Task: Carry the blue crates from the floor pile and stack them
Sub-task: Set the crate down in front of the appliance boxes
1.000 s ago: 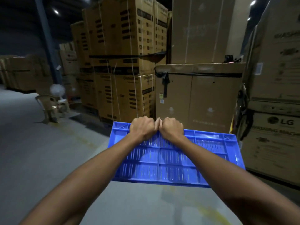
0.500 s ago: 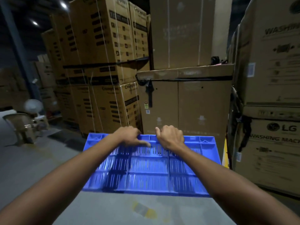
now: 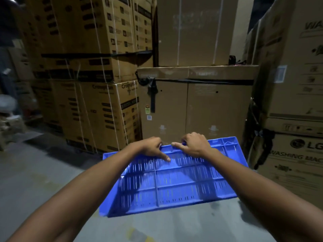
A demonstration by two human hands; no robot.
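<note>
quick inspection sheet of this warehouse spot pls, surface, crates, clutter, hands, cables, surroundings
surface: grey concrete floor
job's things: one blue crate, held off the floor, slatted base towards the camera; no pile or stack in view
clutter: blurred items at far left, cannot tell what
hands: left hand and right hand both grip the crate's far rim, close together
cables: nothing seen; a black strap hangs on the plain box ahead
surroundings: tall stacks of cardboard boxes at left, washing machine boxes at right

"Crompton" on strapped carton, "LG" and "WASHING MAC" on lower right carton
</note>
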